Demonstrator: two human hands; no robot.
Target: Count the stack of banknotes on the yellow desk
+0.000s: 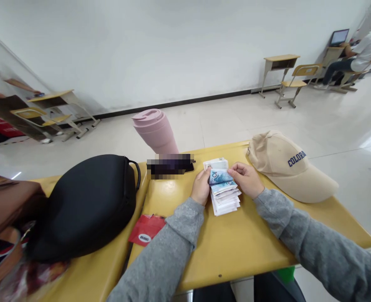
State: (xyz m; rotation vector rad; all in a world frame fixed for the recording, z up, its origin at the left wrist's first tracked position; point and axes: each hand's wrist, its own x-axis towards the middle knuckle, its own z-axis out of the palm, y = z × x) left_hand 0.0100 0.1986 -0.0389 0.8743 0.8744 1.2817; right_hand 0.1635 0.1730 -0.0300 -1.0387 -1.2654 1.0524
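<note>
A stack of blue banknotes (222, 187), the top one marked 10, is between my two hands over the yellow desk. My left hand (201, 187) is closed on the left edge of the stack, thumb on top. With thumb and fingertips, my right hand (247, 179) pinches the upper right edge of the top banknote. White paper slips (225, 205) fan out below the blue notes, and more pale paper (216, 164) shows just beyond them. How many layers each hand grips is hidden.
Right of my hands lies a beige cap (278, 163). A pink tumbler (156, 132) and a partly blurred phone (190, 167) are at the back. A red packet (146, 230) lies near my left sleeve. Further left are a black case (91, 205) and brown bag (11, 205).
</note>
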